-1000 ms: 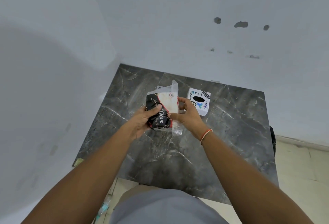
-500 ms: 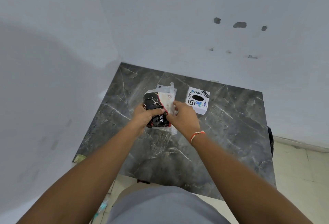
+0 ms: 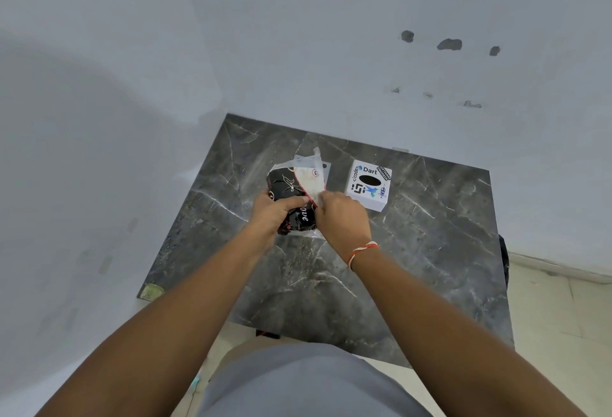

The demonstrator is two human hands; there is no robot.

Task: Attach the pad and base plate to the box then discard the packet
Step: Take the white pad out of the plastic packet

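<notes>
Your left hand (image 3: 276, 214) is wrapped around the near, black end of the packet (image 3: 298, 198), thumb laid across its top, holding it low over the table (image 3: 430, 251); whether its underside touches the slab you cannot tell. The packet is a crinkly clear plastic sleeve with a glossy black printed insert bearing pale cursive lettering and a red edge, beside a cream panel; its open far end stands up in a thin translucent flap. Your right hand (image 3: 344, 218) sits close against the left, fingertips pinched on the plastic at the packet's right edge, and a red-and-white twisted thread circles that wrist. The box (image 3: 367, 188) stands just right of the packet, apart from it: a small white cuboid with stickers and a black oval on top. The table is dark grey, polished, marble-veined stone.
</notes>
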